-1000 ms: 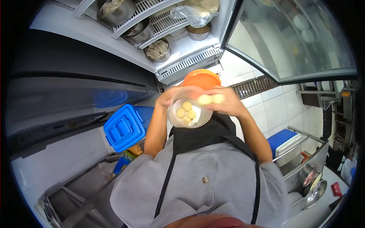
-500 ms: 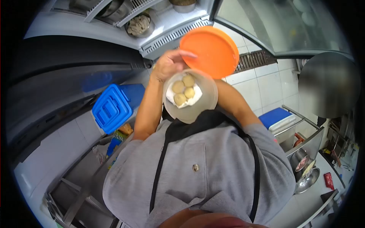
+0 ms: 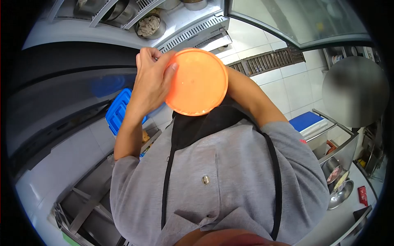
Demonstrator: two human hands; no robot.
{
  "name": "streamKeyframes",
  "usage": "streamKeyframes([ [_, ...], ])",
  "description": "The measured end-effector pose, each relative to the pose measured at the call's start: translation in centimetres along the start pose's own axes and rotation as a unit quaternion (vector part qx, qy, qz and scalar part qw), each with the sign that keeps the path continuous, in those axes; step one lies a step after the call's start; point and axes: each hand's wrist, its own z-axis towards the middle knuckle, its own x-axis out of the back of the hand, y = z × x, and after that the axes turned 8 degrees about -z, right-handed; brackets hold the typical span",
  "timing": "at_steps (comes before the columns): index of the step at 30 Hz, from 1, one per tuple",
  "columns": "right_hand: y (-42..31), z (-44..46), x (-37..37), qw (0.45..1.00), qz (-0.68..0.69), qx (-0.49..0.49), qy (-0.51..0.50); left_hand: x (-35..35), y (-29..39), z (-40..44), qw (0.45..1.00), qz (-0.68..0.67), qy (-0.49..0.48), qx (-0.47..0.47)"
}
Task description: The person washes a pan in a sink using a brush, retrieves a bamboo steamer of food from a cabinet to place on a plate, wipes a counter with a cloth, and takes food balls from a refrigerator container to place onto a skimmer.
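Observation:
A round orange lid [image 3: 197, 84] faces up in front of my chest. My left hand [image 3: 154, 80] is at its left edge, with the thumb over the rim and the other fingers curled. My right forearm reaches behind the lid from the right, and the lid hides my right hand. The clear container and the round pale balls seen earlier cannot be seen; whatever lies under the lid is hidden.
Ahead is an open fridge with a metal bowl of pale pieces [image 3: 150, 26] and a glass door [image 3: 299, 20]. A floor drain [image 3: 269, 62] lies beyond my hands. At left is a blue-lidded bin [image 3: 118, 110]; at right, a blue-and-white cooler [image 3: 308, 123] and metal bowls [image 3: 341, 194].
The balls that were in my right hand are gone from it. The orange lid has moved down and left, over where the container was, and my left hand has moved left to its edge.

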Motion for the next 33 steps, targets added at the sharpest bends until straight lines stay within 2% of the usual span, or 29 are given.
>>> streamKeyframes([
  [2,0.1,0.2,0.0,0.999,-0.044,0.011,-0.005,-1.0,0.4,0.2,0.998,-0.051,0.028,0.028],
  [3,0.1,0.4,0.1,0.997,-0.069,0.017,-0.008,-1.0,1.4,0.5,0.994,-0.068,0.006,0.082],
  [6,0.6,0.7,-0.2,0.986,-0.159,0.037,-0.022,-1.6,0.7,0.9,0.993,-0.052,0.04,0.098],
  [7,0.5,1.2,0.0,0.978,-0.2,0.05,-0.025,-2.2,-1.6,0.8,0.998,0.001,0.036,0.053],
  [8,0.5,2.1,0.2,0.968,-0.242,0.065,-0.026,-3.0,-4.6,0.2,0.998,-0.025,0.029,0.056],
  [9,0.4,3.0,0.3,0.957,-0.277,0.076,-0.031,-2.0,-5.1,0.1,0.969,-0.172,-0.053,0.172],
  [10,0.6,4.2,0.4,0.948,-0.307,0.081,-0.035,-1.8,-6.5,-0.6,0.928,-0.318,-0.106,0.163],
  [11,0.6,5.3,0.6,0.941,-0.325,0.083,-0.04,-1.9,-7.0,-1.3,0.912,-0.345,-0.119,0.19],
  [12,1.0,6.1,0.9,0.94,-0.331,0.075,-0.046,-3.8,-9.4,-2.7,0.836,-0.458,-0.097,0.285],
  [14,3.4,8.6,1.5,0.948,-0.306,0.079,-0.026,-2.5,-8.5,-3.2,0.82,-0.477,-0.085,0.304],
  [15,3.0,7.6,3.2,0.982,-0.185,0.006,-0.028,-1.4,-8.1,-2.6,0.827,-0.477,-0.077,0.286],
  [16,2.2,6.4,5.6,0.996,-0.062,-0.062,-0.029,-0.2,-7.7,-2.0,0.816,-0.502,-0.016,0.286],
  [17,2.2,5.1,7.6,0.998,-0.019,-0.053,-0.013,1.1,-7.3,-1.9,0.798,-0.525,0.039,0.293],
  [18,2.3,4.1,9.5,0.999,0.024,-0.044,0.002,3.5,-6.9,-0.8,0.801,-0.541,0.069,0.247],
  [19,2.7,3.6,11.5,0.998,0.027,-0.043,0.023,6.8,-5.3,0.8,0.814,-0.544,0.096,0.18],
  [20,3.7,2.9,12.9,0.998,0.032,-0.047,0.04,10.2,-2.5,3.0,0.796,-0.574,0.14,0.13],
  [21,4.3,2.0,14.0,0.996,0.052,-0.054,0.039,13.3,-3.5,4.7,0.81,-0.56,0.17,0.026],
  [22,4.4,1.2,15.0,0.995,0.072,-0.062,0.036,17.1,0.6,7.2,0.807,-0.55,0.206,-0.051],
  [24,3.9,-0.1,16.6,0.994,0.065,-0.05,0.077,24.9,2.7,12.5,0.807,-0.505,0.255,-0.169],
  [25,4.6,-1.2,16.8,0.991,0.058,-0.048,0.112,29.2,2.8,14.7,0.806,-0.515,0.236,-0.175],
  [26,5.7,-1.2,17.0,0.991,0.083,-0.027,0.099,32.5,4.8,16.5,0.82,-0.494,0.225,-0.182],
  [28,5.6,-2.8,17.6,0.983,0.136,-0.047,0.113,38.9,2.2,20.4,0.78,-0.582,0.008,-0.232],
  [29,6.3,-3.1,17.7,0.978,0.158,-0.048,0.127,38.6,2.8,21.0,0.778,-0.586,0.005,-0.228],
  [31,8.0,-3.9,17.6,0.964,0.209,-0.058,0.153,36.9,4.6,22.7,0.803,-0.564,0.18,-0.07],
  [32,8.3,-4.7,17.2,0.963,0.211,-0.062,0.156,35.4,4.5,23.4,0.84,-0.52,0.147,-0.039],
  [33,8.4,-5.6,16.8,0.95,0.242,-0.07,0.182,34.2,2.9,24.7,0.835,-0.535,0.126,0.013],
])
